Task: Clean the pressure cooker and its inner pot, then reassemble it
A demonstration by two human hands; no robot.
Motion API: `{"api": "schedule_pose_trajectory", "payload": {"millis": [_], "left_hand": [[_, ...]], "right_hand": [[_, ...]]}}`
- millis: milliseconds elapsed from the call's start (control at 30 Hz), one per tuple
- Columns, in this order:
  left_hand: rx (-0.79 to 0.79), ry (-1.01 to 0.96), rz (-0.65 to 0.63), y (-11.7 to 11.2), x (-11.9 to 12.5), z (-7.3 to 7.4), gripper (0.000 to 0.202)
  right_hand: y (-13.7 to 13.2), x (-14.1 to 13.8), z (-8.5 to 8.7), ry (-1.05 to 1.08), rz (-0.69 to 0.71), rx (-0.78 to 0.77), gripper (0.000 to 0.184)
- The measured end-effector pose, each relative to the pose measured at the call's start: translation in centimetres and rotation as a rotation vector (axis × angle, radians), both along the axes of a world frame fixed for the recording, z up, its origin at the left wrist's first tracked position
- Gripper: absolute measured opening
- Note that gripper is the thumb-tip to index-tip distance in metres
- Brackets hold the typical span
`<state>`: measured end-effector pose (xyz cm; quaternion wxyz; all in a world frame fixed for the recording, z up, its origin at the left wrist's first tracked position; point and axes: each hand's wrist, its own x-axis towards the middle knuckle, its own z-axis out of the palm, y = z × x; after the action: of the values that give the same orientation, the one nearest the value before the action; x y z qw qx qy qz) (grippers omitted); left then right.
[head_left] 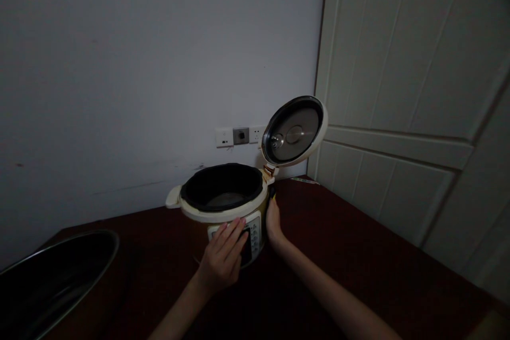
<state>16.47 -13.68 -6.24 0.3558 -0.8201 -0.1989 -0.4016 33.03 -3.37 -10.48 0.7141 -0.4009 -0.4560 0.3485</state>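
Left hand [223, 260] flat, open on cooker [207, 212] panel; right hand [274, 223] — open — against its side.

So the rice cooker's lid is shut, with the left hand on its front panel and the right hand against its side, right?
Not quite. The head view shows the lid swung up and open, the dark inner pot exposed. The rest holds: left hand on the rice cooker's front panel, right hand against its side.
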Motion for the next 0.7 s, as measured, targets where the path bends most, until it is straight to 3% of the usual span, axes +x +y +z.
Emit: {"api": "schedule_pose_trajectory", "payload": {"millis": [200, 333, 433, 600, 700], "left_hand": [[-0.055, -0.016, 0.019, -0.6, 0.1, 0.4, 0.040], [-0.159, -0.020, -0.144, -1.0, -1.0, 1.3, 0.043], [-0.136, -0.122, -0.213, -0.8, -2.6, 2.7, 0.047], [-0.103, -0.485, -0.013, 0.9, -6.1, 4.7, 0.048], [-0.124, -0.609, 0.092, 2.1, -8.1, 5.1, 0.041]], "right_hand": [[-2.0, 1.4, -1.6, 0.024, 0.055, -0.149, 0.055], [-5.1, 1.3, -1.2, -0.044, 0.022, -0.076, 0.048], [-7.4, 0.6, 0.0, -0.369, -0.117, 0.245, 0.037], [-9.4, -1.3, 2.1, -1.178, -0.279, 0.962, 0.036], [-9.6, -3.7, 3.3, -1.356, -0.358, 1.097, 0.028]]}}
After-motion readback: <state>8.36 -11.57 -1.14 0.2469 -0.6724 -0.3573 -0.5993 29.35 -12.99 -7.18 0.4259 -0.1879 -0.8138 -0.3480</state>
